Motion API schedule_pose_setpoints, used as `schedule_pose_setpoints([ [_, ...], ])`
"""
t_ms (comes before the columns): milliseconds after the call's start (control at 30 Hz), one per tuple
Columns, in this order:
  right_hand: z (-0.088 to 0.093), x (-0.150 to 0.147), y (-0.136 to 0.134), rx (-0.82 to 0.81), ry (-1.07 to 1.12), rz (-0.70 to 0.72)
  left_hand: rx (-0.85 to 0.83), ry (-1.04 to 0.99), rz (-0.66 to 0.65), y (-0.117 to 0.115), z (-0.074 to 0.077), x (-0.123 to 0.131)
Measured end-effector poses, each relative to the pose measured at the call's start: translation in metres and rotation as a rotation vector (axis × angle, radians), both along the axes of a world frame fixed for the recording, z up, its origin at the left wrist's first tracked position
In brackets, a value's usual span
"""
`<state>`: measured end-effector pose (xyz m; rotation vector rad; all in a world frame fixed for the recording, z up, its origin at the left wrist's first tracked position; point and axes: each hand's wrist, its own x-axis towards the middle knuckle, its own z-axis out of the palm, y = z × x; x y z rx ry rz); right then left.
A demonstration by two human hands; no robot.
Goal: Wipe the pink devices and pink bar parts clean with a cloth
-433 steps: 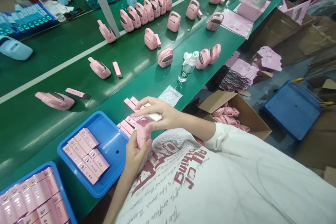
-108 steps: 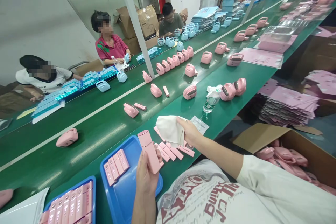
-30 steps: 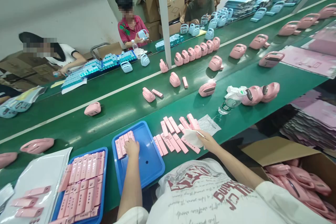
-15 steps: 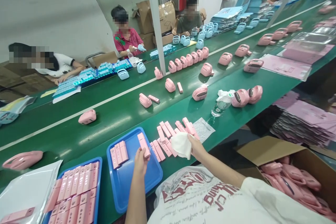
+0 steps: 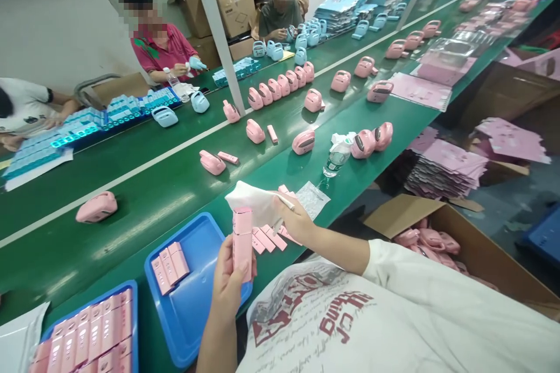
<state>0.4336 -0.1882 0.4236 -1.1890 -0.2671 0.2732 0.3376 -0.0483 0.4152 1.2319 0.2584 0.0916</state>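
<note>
My left hand (image 5: 227, 282) is wrapped round a pink oblong plastic piece (image 5: 242, 242) with small buttons or holes down one face, held upright. Just behind the top of that piece hangs a white cloth (image 5: 250, 200), pinched in my right hand (image 5: 296, 220). A thin pale edge sticks out by the right fingers; I cannot tell whether it is cloth. Below and left lies a blue tray (image 5: 188, 332) with a few similar pink pieces (image 5: 169, 268) at its left side. More loose pink pieces (image 5: 268, 239) lie on the green table under the cloth, partly hidden by my right hand.
A second blue tray (image 5: 135, 320), filled with pink pieces, stands at lower left. Pink handled shells (image 5: 303, 142) line the green belt (image 5: 161, 198). A water bottle (image 5: 336, 157) stands near the table edge. An open carton (image 5: 394, 213) holds pink shells. Co-workers sit opposite.
My left hand has lifted the pink piece up from over the tray. The white cloth has come leftward to it in my right hand. The view has swung right.
</note>
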Motion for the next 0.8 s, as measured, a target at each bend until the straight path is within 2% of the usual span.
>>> schedule_pose_setpoints([
  [100, 0.004, -0.001, -0.006, -0.217, -0.446, 0.097, -0.027, 0.042, -0.024, -0.007, 0.001, 0.004],
  [167, -0.002, -0.006, -0.006, -0.391, -0.772, 0.164, -0.094, 0.081, -0.019, -0.012, 0.002, 0.007],
  [233, -0.013, -0.014, -0.004, -0.496, -1.048, 0.255, -0.21, 0.149, 0.048, -0.015, 0.002, 0.009],
  [300, -0.024, -0.02, -0.004, -0.475, -1.241, 0.348, -0.319, 0.22, 0.142, -0.016, 0.004, 0.013],
  [367, -0.03, -0.019, -0.007, -0.404, -1.299, 0.369, -0.347, 0.22, 0.194, -0.017, 0.008, 0.017],
  [433, -0.032, -0.01, -0.01, -0.358, -1.153, 0.308, -0.301, 0.148, 0.152, -0.018, 0.012, 0.022],
  [467, -0.032, -0.003, -0.011, -0.337, -0.991, 0.246, -0.267, 0.102, 0.101, -0.019, 0.014, 0.024],
  [567, -0.033, 0.02, -0.011, -0.159, -0.282, 0.04, -0.196, 0.005, -0.059, -0.024, 0.018, 0.027],
  [667, -0.039, 0.035, -0.011, 0.108, 0.323, 0.001, -0.187, -0.011, -0.1, -0.029, 0.018, 0.03],
  [733, -0.042, 0.04, -0.012, 0.221, 0.527, 0.025, -0.207, 0.017, -0.081, -0.033, 0.017, 0.033],
  [800, -0.041, 0.043, -0.014, 0.28, 0.613, 0.023, -0.252, 0.062, -0.014, -0.037, 0.015, 0.039],
])
